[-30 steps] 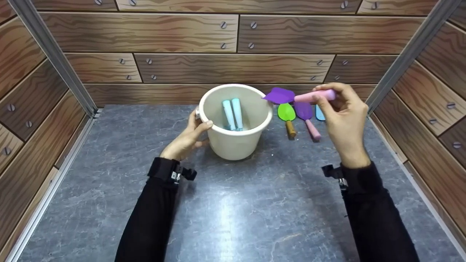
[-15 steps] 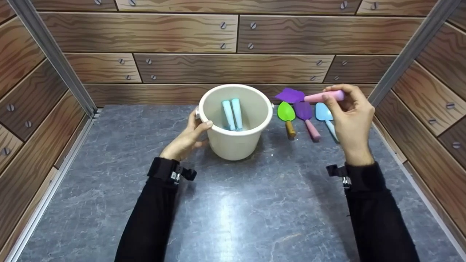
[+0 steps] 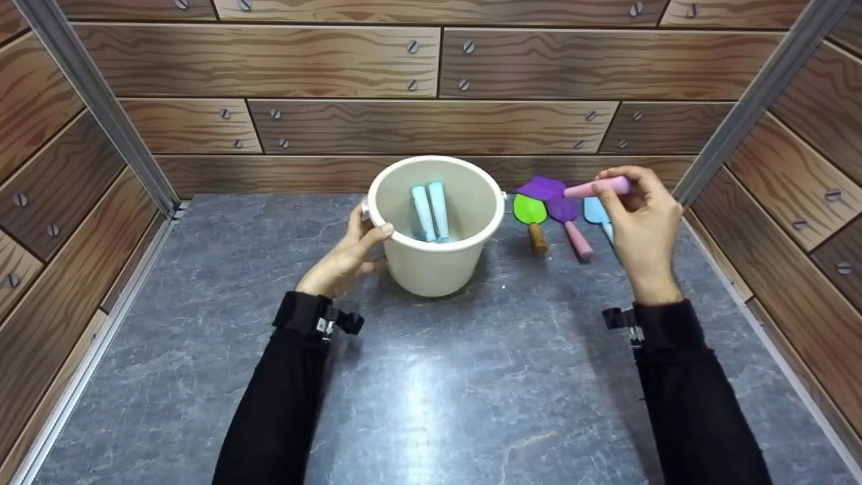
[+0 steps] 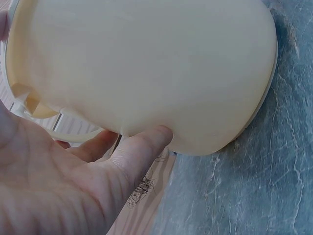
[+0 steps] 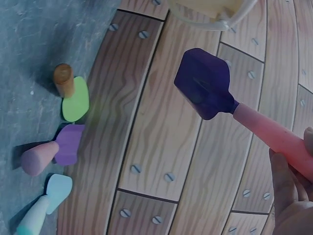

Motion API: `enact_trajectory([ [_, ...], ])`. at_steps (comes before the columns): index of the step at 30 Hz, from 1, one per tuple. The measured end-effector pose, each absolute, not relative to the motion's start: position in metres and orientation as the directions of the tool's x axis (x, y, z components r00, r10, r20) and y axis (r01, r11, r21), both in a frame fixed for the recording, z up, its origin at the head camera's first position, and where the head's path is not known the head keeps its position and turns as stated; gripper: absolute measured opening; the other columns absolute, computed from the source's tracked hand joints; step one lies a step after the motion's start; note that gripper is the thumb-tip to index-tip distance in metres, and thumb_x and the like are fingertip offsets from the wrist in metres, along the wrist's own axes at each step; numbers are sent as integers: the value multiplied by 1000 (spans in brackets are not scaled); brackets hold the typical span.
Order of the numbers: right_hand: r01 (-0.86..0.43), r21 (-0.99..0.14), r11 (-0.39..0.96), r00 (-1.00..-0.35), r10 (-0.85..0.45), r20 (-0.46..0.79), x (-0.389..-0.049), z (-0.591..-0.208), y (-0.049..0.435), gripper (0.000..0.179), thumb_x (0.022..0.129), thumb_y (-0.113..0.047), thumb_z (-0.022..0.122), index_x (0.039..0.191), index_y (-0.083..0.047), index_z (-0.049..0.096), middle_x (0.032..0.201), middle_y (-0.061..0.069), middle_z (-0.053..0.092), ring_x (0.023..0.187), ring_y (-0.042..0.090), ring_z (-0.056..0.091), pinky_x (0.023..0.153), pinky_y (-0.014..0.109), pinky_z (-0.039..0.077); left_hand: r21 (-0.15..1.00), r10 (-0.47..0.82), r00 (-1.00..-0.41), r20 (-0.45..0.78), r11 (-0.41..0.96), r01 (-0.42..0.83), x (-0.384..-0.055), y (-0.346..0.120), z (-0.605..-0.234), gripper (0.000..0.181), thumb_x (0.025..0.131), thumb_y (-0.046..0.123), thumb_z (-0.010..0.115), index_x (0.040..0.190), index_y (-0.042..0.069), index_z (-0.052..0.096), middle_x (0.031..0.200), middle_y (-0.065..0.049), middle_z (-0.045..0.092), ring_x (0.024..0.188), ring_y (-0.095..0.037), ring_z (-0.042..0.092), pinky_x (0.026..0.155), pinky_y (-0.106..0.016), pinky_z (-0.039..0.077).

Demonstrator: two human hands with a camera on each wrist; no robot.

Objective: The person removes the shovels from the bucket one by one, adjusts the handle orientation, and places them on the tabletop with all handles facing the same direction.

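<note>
My right hand (image 3: 641,236) pinches the pink handle of a small shovel (image 3: 541,188) and holds it up off the table. Its purple blade points left, toward the bucket, and in the right wrist view this shovel (image 5: 203,81) is in full sight apart from the handle end. A cream bucket (image 3: 434,273) stands upright in the middle. My left hand (image 3: 340,263) grips its left side, with the thumb at the rim and the fingers against the outer wall. Two light blue handles (image 3: 438,209) lean inside the bucket; their lower ends are hard to make out.
Right of the bucket lie a green shovel (image 3: 530,210) with a brown handle, a purple shovel (image 3: 563,209) with a pink handle, and a light blue shovel (image 3: 595,211) partly behind my right hand. Wood-patterned walls (image 3: 343,126) bound the grey table (image 3: 471,377) at the back and sides.
My right hand has carried the held shovel rightward, away from the bucket's rim, then slightly down and left. Left hand and bucket stay where they were.
</note>
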State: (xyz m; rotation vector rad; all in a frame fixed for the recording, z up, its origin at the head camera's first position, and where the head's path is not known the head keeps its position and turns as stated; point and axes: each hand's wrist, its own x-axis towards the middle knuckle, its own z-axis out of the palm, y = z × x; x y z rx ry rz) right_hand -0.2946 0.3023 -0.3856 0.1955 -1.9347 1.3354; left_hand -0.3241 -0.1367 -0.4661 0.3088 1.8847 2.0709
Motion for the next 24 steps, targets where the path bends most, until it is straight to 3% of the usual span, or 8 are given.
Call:
enact_trajectory([
  [5, -481, -758, 440, -725, 286, 627, -298, -393, 302, 26, 106, -11, 88, 124, 6, 82, 111, -19, 82, 98, -3, 81, 85, 13, 64, 993, 379, -924, -54, -74, -88, -324, -137, -467, 120, 106, 49, 75, 188, 27, -9, 199, -22, 1, 185, -46, 15, 144, -77, 33],
  [13, -444, -756, 480, -748, 266, 608, -305, -405, 302, 20, 106, -10, 88, 123, 1, 84, 105, -20, 83, 90, -6, 80, 72, 12, 59, 994, 371, -927, -48, -78, -83, -324, -136, -468, 112, 107, 43, 69, 188, 27, -7, 197, -22, 6, 185, -44, 18, 143, -78, 35],
  [20, -417, -748, 517, -768, 240, 594, -311, -414, 300, 21, 105, -10, 89, 122, 1, 84, 115, 14, 88, 96, -14, 79, 86, 7, 63, 994, 363, -931, -44, -80, -78, -324, -135, -466, 110, 108, 41, 68, 188, 26, -6, 197, -22, 7, 184, -43, 18, 142, -79, 36],
  [24, -403, -729, 554, -775, 217, 593, -313, -419, 298, 21, 106, -12, 88, 122, 1, 83, 116, 20, 89, 86, -14, 77, 75, 6, 60, 994, 364, -930, -42, -83, -78, -323, -135, -465, 112, 106, 43, 70, 187, 26, -6, 198, -22, 5, 185, -44, 17, 142, -79, 36],
])
